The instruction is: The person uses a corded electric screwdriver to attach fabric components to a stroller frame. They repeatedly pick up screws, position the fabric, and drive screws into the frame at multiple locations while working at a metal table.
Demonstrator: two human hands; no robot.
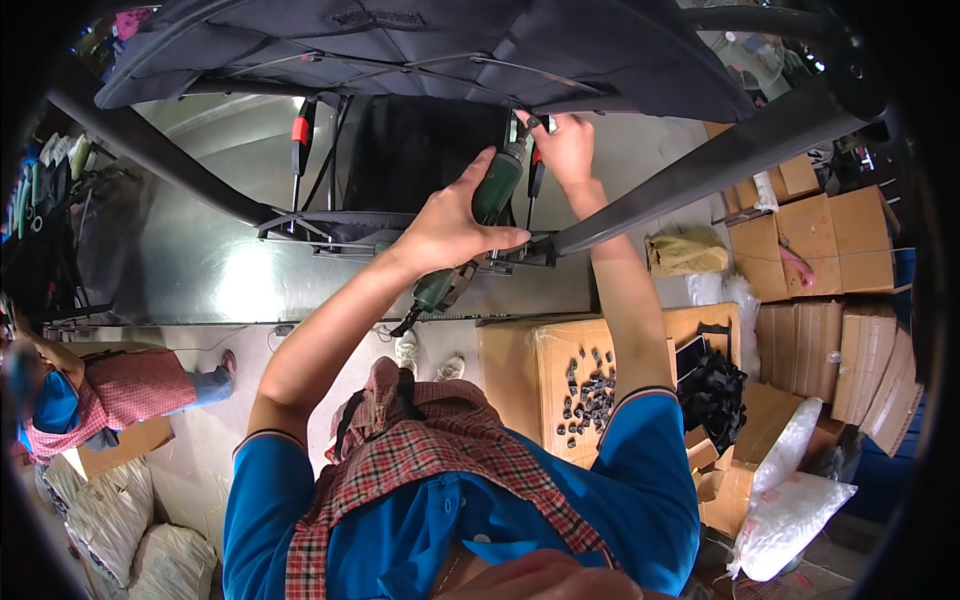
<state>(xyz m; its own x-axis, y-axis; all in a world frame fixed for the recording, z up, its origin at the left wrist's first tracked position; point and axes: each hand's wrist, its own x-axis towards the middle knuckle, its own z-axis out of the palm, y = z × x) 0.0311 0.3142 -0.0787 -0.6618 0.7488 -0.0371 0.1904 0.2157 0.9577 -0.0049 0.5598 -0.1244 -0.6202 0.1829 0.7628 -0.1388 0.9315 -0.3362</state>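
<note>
My left hand (450,232) is wrapped round a green electric screwdriver (497,188), whose cord end points down toward me. The tool's tip points up at the lower edge of a black padded fabric panel (430,50) on a grey tube frame (690,175). Beside that tip, my right hand (568,150) has its fingers closed at a small black piece (535,122) against the edge of the panel; the fingers partly cover it. Thin metal wires cross the panel's underside. A black strut with a red part (301,130) stands left of my hands.
The frame rests on a shiny metal table (230,285). Small black parts (588,395) lie on a cardboard box (520,375) at my right, next to a black bundle (712,390). More cartons (835,240) and plastic bags (790,520) stand farther right. Another person (120,390) is at the left.
</note>
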